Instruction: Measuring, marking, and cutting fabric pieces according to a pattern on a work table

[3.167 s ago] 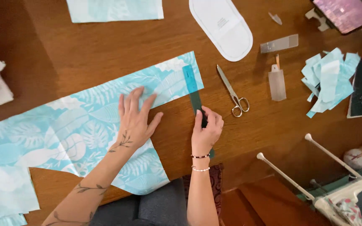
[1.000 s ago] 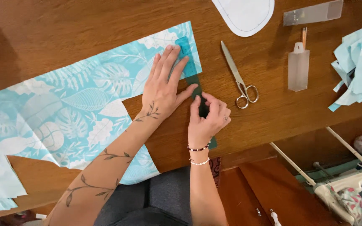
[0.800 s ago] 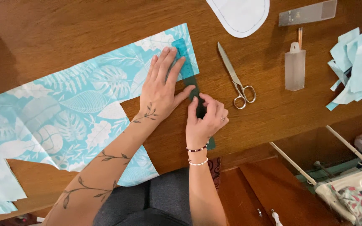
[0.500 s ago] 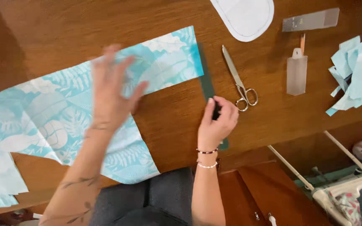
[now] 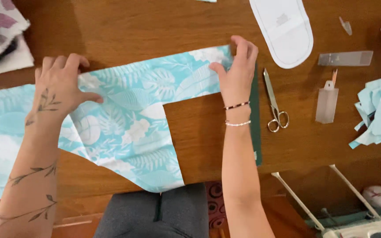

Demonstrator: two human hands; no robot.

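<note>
Across the brown wooden table (image 5: 155, 22) lies a light blue cotton fabric with white leaf print (image 5: 133, 119), and the left hand (image 5: 60, 86) presses flat on its left part with fingers spread out. Over at the fabric's top right corner, the right hand (image 5: 237, 72) pinches the edge between thumb and fingers. Just right of that corner lie a dark green ruler (image 5: 255, 114) and silver metal scissors (image 5: 275, 103), with a white oval slipper-sole pattern (image 5: 283, 31) above them.

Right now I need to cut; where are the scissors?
In the head view, the scissors lie on the table, right of the right hand and the dark ruler.
</note>
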